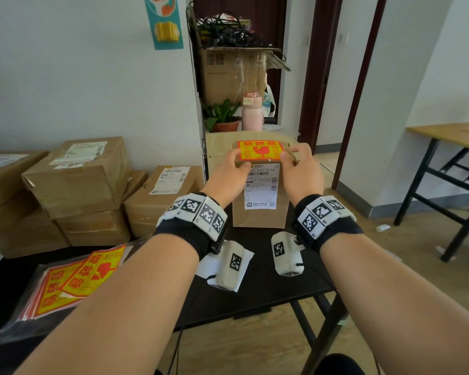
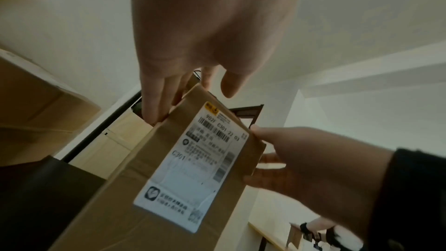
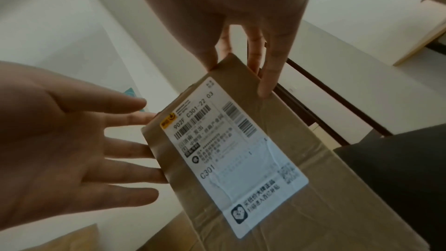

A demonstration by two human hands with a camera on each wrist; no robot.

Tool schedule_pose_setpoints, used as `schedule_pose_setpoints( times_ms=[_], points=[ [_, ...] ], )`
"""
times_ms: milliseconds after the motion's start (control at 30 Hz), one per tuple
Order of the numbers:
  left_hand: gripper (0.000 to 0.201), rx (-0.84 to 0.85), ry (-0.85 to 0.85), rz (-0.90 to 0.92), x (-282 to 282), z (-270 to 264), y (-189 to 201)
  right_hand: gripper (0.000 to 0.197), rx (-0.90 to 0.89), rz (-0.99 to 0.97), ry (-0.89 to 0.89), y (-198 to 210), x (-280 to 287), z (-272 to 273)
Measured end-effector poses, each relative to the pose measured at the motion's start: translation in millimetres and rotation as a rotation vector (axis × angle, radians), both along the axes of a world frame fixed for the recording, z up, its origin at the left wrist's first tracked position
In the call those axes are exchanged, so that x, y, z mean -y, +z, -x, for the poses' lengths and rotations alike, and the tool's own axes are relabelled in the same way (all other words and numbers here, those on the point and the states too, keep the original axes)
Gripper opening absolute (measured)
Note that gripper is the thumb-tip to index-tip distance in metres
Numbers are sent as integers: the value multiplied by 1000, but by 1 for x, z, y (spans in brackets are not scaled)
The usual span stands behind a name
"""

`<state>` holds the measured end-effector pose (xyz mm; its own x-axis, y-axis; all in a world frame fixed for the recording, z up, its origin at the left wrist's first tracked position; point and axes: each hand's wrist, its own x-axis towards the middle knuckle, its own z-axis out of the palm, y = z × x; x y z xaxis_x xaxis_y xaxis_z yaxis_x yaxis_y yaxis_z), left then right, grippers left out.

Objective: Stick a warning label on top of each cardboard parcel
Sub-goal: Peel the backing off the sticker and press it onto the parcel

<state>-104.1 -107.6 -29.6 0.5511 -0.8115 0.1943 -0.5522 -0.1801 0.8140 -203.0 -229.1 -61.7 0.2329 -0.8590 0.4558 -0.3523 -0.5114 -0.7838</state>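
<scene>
A tall cardboard parcel (image 1: 260,216) stands upright on the black table (image 1: 268,296), with a white shipping label (image 1: 260,192) on its near face. A red and yellow warning label (image 1: 259,150) lies flat on its top. My left hand (image 1: 241,165) touches the parcel's top left edge with straight fingers (image 3: 135,151). My right hand (image 1: 290,155) touches the top right corner, its thumb at the front edge and its straight fingers (image 3: 266,83) down the right side. A pile of spare warning labels (image 1: 73,280) in clear plastic lies at the table's near left.
Several brown parcels (image 1: 79,174) are piled on the floor against the left wall. A wooden table (image 1: 218,150) stands behind the parcel, with a plant pot (image 1: 225,124) and a pink bottle (image 1: 252,116) beyond. Another wooden table (image 1: 450,133) stands at the right. A white paper slip (image 1: 210,267) lies on the black table.
</scene>
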Motion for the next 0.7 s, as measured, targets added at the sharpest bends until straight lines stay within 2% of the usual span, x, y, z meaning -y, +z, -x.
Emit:
schedule_pose_setpoints(
  times_ms=[233, 700],
  points=[
    [50, 14, -108, -37, 47, 3, -10, 24, -19, -38, 8, -1, 46, 6],
    [64, 31, -47, -74, 127, -14, -13, 56, -39, -163, 155, 3, 118, -16]
  ],
)
